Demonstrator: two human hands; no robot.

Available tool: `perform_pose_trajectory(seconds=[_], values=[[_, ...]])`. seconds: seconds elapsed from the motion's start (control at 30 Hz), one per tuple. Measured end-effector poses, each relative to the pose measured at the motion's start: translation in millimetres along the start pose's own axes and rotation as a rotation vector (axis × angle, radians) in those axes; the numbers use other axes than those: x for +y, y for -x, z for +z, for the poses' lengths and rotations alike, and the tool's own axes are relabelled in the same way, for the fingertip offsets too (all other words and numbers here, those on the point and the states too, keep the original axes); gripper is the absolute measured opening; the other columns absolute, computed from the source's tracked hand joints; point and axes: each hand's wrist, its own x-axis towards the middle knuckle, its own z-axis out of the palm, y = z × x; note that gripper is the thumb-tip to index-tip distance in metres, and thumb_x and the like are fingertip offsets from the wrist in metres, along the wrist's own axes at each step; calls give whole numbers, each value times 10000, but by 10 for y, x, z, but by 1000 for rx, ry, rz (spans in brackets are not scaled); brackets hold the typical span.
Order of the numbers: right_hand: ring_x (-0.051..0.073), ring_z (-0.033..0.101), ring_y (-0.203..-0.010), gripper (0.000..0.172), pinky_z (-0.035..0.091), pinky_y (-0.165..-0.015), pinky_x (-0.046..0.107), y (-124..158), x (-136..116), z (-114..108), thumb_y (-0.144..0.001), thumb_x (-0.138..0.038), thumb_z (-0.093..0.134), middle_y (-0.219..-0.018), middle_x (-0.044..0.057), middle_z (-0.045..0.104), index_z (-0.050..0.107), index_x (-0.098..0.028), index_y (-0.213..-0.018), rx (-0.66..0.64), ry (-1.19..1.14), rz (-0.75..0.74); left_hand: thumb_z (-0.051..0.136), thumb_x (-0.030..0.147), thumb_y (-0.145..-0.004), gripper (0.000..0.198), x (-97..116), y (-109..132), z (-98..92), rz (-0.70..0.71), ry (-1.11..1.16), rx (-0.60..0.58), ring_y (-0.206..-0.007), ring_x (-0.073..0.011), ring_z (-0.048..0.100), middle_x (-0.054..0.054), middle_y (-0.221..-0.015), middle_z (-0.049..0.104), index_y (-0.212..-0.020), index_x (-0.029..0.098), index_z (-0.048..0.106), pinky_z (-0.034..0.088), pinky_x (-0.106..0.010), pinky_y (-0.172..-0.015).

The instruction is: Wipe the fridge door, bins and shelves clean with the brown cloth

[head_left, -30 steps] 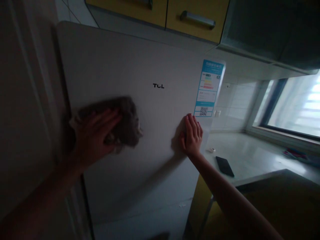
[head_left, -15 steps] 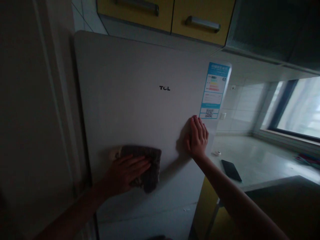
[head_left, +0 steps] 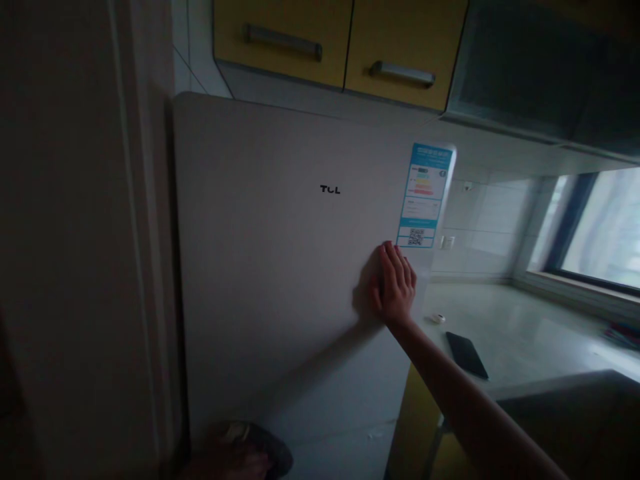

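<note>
A pale refrigerator door (head_left: 280,267) with a black logo fills the middle of the view. My right hand (head_left: 395,287) lies flat against the door near its right edge, fingers stretched upward, just below a blue energy label (head_left: 424,197). My left hand (head_left: 235,460) is at the bottom edge of the picture, low on the door, pressed on a dark cloth (head_left: 265,450). Only part of that hand and cloth shows.
Yellow wall cabinets (head_left: 340,40) with metal handles hang above the refrigerator. To the right a light countertop (head_left: 520,333) carries a dark phone (head_left: 466,355) and a small white object (head_left: 439,318). A window (head_left: 595,233) is at the far right. A wall edge stands at the left.
My left hand has wiped the cloth down the door, from the upper left to the bottom edge of view. My right hand has stayed flat on the door.
</note>
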Motion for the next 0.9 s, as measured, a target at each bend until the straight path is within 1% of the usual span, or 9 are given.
perform_pose_trajectory(seconds=[0.07,0.13,0.2,0.27,0.4,0.47,0.53,0.7,0.9], values=[[298,447,-1638,784,379,-1329,487,5,-1,0,-1061,-229,506,-1755,127,465,265,-213,-1807,5,-1,-1,682,526,-1034,221,-185,-73,-96,-75,15,19,-1106,-65,790,206,-1425,753,-1156,478,860,630,-125,-892],[297,443,-1641,784,375,-1334,487,8,-1,-1,-1062,-232,508,-1756,128,462,264,-211,-1807,0,3,0,745,411,-1026,254,-497,-216,-289,-166,24,-4,-1234,-67,728,172,-1496,735,-1266,441,825,560,-157,-1069],[296,441,-1643,777,374,-1337,487,9,-4,-3,-1065,-234,506,-1754,132,465,269,-206,-1805,-9,5,3,687,333,-1068,409,-940,-428,-569,-302,-5,-55,-1399,-83,634,118,-1567,701,-1469,406,718,395,-228,-1287],[295,443,-1642,772,377,-1338,486,7,-12,-7,-1069,-240,505,-1750,134,470,272,-203,-1804,-6,8,6,631,392,-1082,532,-1471,-699,-896,-528,-39,36,-1465,-158,609,28,-1541,729,-1613,369,596,273,-360,-1392],[298,450,-1638,776,392,-1331,494,2,-30,-11,-1078,-247,503,-1749,133,471,250,-217,-1811,-2,16,12,744,517,-977,918,-2532,-1346,-1461,-952,-209,310,-1578,-402,506,-128,-1750,506,-1766,259,352,340,-655,-1344],[294,459,-1633,768,408,-1320,495,3,-35,-8,-1085,-237,495,-1745,127,479,248,-228,-1812,1,19,15,736,534,-978,899,-2963,-1695,-1629,-1069,-267,426,-1616,-423,448,-98,-1791,446,-1755,270,367,336,-712,-1323],[288,471,-1625,762,424,-1307,496,7,-36,-2,-1088,-212,483,-1736,121,493,247,-241,-1812,6,24,22,700,572,-994,853,-3301,-2049,-1731,-1065,-308,469,-1631,-393,427,-74,-1804,426,-1734,274,400,327,-707,-1324],[294,499,-1605,768,439,-1285,502,25,-40,5,-1093,-190,461,-1716,125,519,221,-261,-1819,4,35,28,745,556,-937,896,-3749,-2826,-1814,-888,-247,361,-1661,-373,377,-99,-1821,390,-1703,208,435,254,-668,-1368],[280,575,-1526,684,449,-1250,447,59,-21,30,-1077,-170,500,-1614,128,630,411,-241,-1752,83,18,41,691,467,-949,873,-3644,-3293,-1595,-632,-145,242,-1681,-383,335,-119,-1828,375,-1723,185,403,160,-637,-1391]])
